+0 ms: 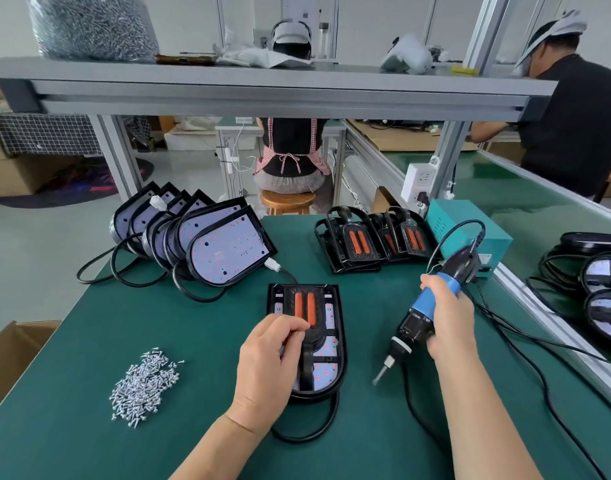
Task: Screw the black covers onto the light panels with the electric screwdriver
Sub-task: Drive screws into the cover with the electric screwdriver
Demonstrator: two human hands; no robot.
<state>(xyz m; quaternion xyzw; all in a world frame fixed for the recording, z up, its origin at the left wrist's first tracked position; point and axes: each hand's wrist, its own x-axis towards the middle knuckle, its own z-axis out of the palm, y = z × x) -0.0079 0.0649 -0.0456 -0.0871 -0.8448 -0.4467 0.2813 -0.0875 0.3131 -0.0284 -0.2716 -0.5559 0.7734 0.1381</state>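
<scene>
A light panel (332,358) lies flat in the middle of the green table with a black cover (306,306) bearing two orange strips on top of it. My left hand (269,358) rests on the cover. Its thumb and curled fingertips pinch together just below the orange strips, apparently on a small screw that the fingers hide. My right hand (449,323) grips the blue and black electric screwdriver (418,320) to the right of the panel. The bit (382,372) points down and left, clear of the panel.
A heap of loose screws (144,386) lies front left. Bare light panels (224,251) with cables lean in a row at the back left; spare black covers (373,242) stand back centre. A teal power box (467,233) feeds the screwdriver cable. Other people work beyond.
</scene>
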